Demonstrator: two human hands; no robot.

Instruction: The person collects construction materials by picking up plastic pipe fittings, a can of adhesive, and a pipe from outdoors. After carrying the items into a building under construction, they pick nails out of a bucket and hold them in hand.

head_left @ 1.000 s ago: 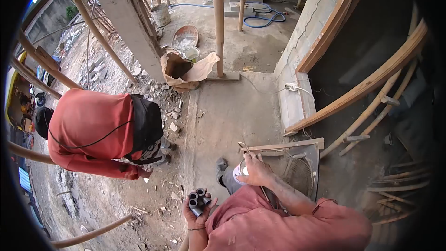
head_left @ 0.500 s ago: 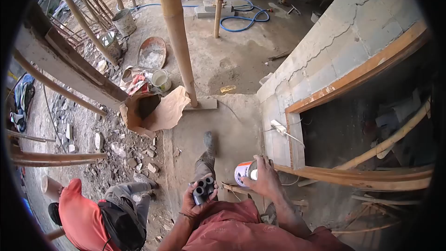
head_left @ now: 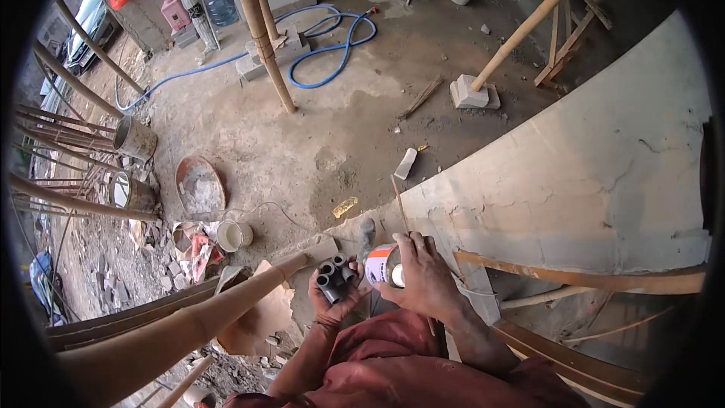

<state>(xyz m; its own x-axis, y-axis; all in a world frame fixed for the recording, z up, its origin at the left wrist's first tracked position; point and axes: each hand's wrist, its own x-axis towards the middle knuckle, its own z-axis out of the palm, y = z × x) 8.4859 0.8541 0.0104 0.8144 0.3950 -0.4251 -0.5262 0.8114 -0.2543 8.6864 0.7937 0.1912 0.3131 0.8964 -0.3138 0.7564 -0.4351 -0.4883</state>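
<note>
In my left hand (head_left: pixel 344 311), held palm up, are several dark grey pipe fittings (head_left: pixel 330 281) with their round open ends showing. My right hand (head_left: pixel 428 281) grips a can (head_left: pixel 379 264) with a white, orange and purple label. A small white round piece (head_left: pixel 398 275), whose kind I cannot make out, shows under the right fingers against the can. The can is close beside the fittings, and both hands are in front of my red shirt. Below the can and fittings, one boot (head_left: pixel 368 233) is on the concrete.
A bamboo pole (head_left: pixel 204 317) slants close by on the left. A plastered low wall (head_left: pixel 559 196) stands at the right. Ahead are a blue hose (head_left: pixel 349 49), a round pan (head_left: pixel 201 185), buckets (head_left: pixel 136 138) and a bamboo prop (head_left: pixel 529 26) on a block. Rubble lies left.
My view has swung right and forward past the doorway. The can has come nearer to the fittings. Both hands keep their hold. The person in orange-red is out of view.
</note>
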